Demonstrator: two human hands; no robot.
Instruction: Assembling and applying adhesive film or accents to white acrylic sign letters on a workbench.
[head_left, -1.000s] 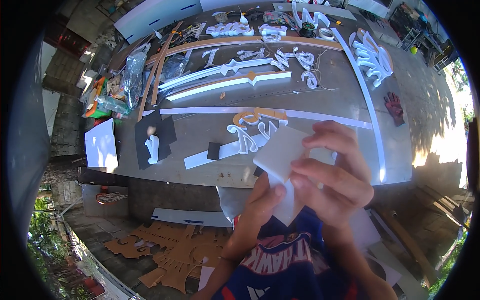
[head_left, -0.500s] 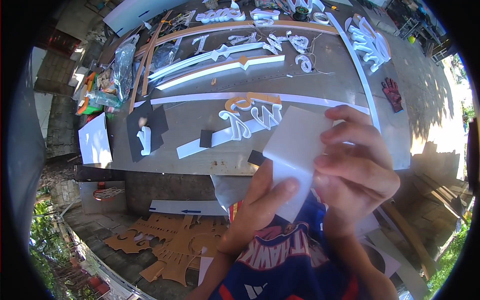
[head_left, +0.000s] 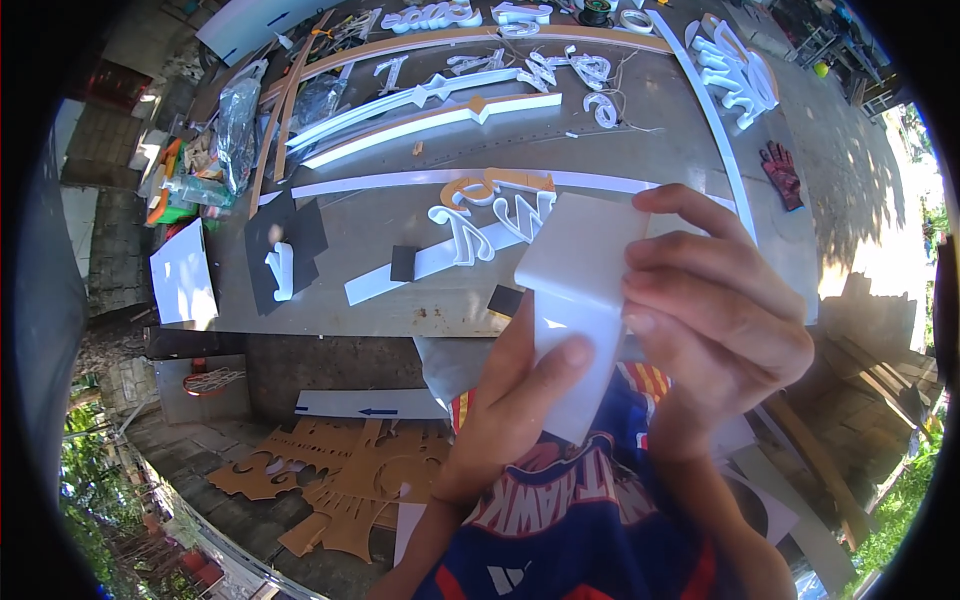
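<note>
Both my hands hold a white bent plastic strip [head_left: 580,300] close to my chest, in front of the workbench edge. My left hand [head_left: 520,400] grips its lower part, thumb pressed flat on the face. My right hand [head_left: 715,320] curls over its upper right side with the fingers wrapped around the edge. Behind the strip, on the grey workbench [head_left: 400,215], lie white cursive sign letters [head_left: 490,225] on a white bar, with an orange cut-out shape [head_left: 495,183] beside them.
More white letters [head_left: 735,70] and long white strips [head_left: 430,120] lie across the bench. A black sheet [head_left: 285,245], a red glove [head_left: 782,172], plastic bags [head_left: 235,120] and tape rolls [head_left: 635,18] are there too. Brown cut-out boards [head_left: 350,480] lie on the ground below.
The view has shifted so the bench sits higher and closer. My hands have drawn the white strip nearer, and my left thumb has slid across its face.
</note>
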